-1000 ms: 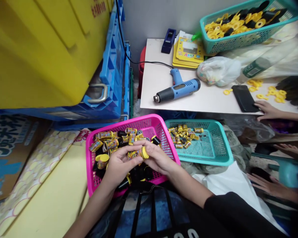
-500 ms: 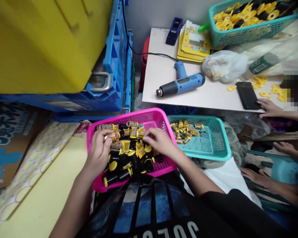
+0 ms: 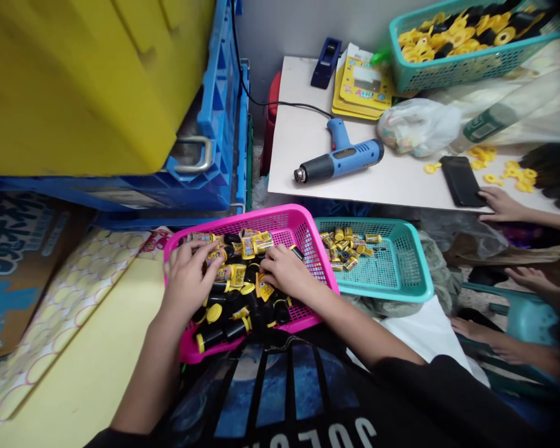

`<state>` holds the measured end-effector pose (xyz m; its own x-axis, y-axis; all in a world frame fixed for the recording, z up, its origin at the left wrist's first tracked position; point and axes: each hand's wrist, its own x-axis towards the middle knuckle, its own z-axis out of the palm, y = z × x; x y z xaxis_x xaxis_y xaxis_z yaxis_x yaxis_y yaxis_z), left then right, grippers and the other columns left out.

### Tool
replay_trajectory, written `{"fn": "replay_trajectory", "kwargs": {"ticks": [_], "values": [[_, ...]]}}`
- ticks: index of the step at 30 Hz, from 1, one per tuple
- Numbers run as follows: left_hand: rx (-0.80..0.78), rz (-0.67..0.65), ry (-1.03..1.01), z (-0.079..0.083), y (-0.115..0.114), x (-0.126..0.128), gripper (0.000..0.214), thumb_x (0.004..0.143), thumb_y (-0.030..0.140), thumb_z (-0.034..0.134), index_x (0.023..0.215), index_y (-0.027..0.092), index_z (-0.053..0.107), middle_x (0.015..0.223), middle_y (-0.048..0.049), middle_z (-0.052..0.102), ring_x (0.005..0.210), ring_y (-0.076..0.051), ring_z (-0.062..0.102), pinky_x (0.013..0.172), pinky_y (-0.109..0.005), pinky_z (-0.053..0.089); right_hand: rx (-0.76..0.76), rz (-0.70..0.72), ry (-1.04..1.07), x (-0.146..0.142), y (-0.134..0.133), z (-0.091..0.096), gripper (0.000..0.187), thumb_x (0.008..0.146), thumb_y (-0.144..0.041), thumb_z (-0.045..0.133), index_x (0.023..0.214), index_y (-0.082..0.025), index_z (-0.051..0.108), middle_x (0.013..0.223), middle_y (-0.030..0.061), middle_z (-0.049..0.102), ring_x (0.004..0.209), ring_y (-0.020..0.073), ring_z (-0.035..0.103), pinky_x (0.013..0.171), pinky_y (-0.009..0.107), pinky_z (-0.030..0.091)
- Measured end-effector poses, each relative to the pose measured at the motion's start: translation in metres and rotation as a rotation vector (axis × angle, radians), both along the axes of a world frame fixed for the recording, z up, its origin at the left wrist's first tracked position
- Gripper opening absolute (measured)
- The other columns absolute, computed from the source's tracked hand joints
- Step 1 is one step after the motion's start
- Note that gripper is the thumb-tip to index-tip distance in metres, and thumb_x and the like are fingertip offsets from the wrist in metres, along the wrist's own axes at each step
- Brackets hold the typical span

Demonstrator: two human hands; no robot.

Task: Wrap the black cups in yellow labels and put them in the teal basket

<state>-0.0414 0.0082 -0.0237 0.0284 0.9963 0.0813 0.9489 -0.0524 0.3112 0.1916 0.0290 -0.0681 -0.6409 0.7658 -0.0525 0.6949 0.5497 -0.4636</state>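
Inside a pink plastic basket (image 3: 292, 221), under the narrowly curled left hand (image 3: 189, 274), a small printed bottle (image 3: 220, 254), long axis roughly left to right, black end to the right; cannot tell whether gripped. Beneath the bent fingers of the right hand (image 3: 284, 270), a yellow printed piece (image 3: 264, 290), sloping toward the wearer; cannot tell if pinched. Around both, smooth black cylinders (image 3: 236, 330) with round yellow caps (image 3: 213, 313), pointing every way. Alongside, in a teal mesh basket (image 3: 378, 267), small yellow tubes (image 3: 338, 234) heaped leftward.
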Motion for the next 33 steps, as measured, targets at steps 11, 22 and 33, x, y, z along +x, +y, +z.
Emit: {"fn": "replay_trajectory", "kwargs": {"ticks": [11, 22, 33], "values": [[-0.294, 0.125, -0.76, 0.036, -0.02, 0.04, 0.028, 0.084, 0.047, 0.058, 0.085, 0.021, 0.065, 0.077, -0.0033, 0.071, 0.071, -0.02, 0.067, 0.068, -0.031, 0.052, 0.437, -0.122, 0.413, 0.026, -0.013, 0.02, 0.024, 0.092, -0.016, 0.056, 0.108, -0.023, 0.072, 0.088, 0.0057, 0.069, 0.078, 0.018, 0.051, 0.07, 0.033, 0.041], [-0.501, 0.196, -1.254, 0.039, -0.014, 0.074, 0.051, 0.066, 0.024, 0.076, 0.111, 0.02, 0.05, 0.064, 0.0076, 0.062, 0.061, -0.01, 0.06, 0.063, -0.021, 0.047, 0.079, -0.405, 0.798, 0.024, -0.023, 0.041, 0.025, 0.097, -0.021, 0.043, 0.103, -0.025, 0.067, 0.1, 0.0056, 0.062, 0.098, 0.0196, 0.056, 0.089, 0.037, 0.042], [-0.454, 0.257, -1.244, 0.031, -0.018, 0.089, 0.033, 0.065, 0.029, 0.076, 0.087, 0.02, 0.054, 0.07, 0.0029, 0.065, 0.068, -0.013, 0.064, 0.067, -0.025, 0.05, -0.813, -0.618, 1.246, -0.004, -0.008, 0.048, 0.029, 0.072, -0.042, 0.072, 0.074, -0.02, 0.054, 0.07, -0.0037, 0.058, 0.064, 0.0111, 0.053, 0.063, 0.024, 0.044]]}}
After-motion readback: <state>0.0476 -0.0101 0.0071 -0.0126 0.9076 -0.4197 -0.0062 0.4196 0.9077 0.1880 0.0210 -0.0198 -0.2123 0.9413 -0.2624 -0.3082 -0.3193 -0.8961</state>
